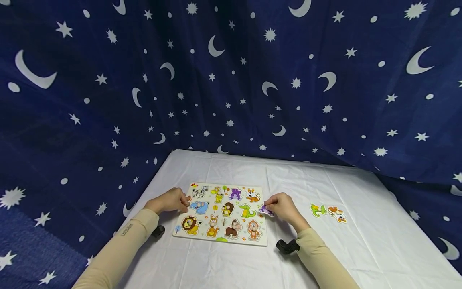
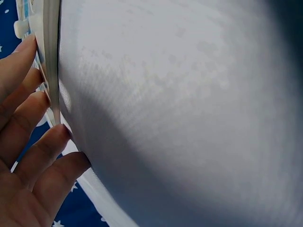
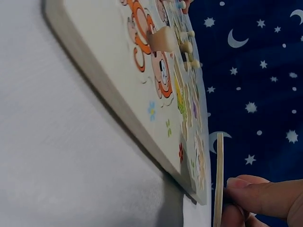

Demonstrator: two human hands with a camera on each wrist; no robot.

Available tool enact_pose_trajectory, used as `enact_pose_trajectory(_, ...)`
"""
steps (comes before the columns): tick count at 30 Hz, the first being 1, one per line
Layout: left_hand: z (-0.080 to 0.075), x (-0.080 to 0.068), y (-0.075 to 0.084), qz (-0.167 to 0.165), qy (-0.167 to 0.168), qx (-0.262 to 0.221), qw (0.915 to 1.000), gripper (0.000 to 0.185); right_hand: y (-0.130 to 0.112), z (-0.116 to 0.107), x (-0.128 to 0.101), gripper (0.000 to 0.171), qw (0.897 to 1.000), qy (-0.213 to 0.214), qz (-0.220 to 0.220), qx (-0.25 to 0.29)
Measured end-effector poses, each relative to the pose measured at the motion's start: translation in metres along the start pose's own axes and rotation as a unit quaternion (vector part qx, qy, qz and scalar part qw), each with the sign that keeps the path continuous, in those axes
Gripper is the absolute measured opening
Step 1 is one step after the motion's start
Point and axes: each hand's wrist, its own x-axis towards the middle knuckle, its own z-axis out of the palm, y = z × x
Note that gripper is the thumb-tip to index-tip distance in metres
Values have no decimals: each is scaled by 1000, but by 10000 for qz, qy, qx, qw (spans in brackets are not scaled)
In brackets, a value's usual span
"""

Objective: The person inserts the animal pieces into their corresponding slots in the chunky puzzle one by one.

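My left hand [image 1: 169, 200] rests with relaxed fingers on the puzzle board [image 1: 221, 237] edge to steady it; my right hand [image 1: 283, 206] pinches a purple piece [image 1: 266, 210] just beside the board.

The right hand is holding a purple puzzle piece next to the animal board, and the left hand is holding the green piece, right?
Not quite. In the head view the left hand rests at the board's edge; the green piece lies alone on the table. The right hand does hold the purple piece.

Head view high, facing down-forward, wrist views table-level, close, sharing puzzle board [image 1: 221, 212] edges
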Motion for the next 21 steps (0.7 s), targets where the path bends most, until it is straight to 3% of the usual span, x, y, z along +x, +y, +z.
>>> enact_pose_trajectory(21, 1, -1, 1, -143, 10, 53, 9999, 9, -10, 6, 8, 5, 9999, -69, -99, -96)
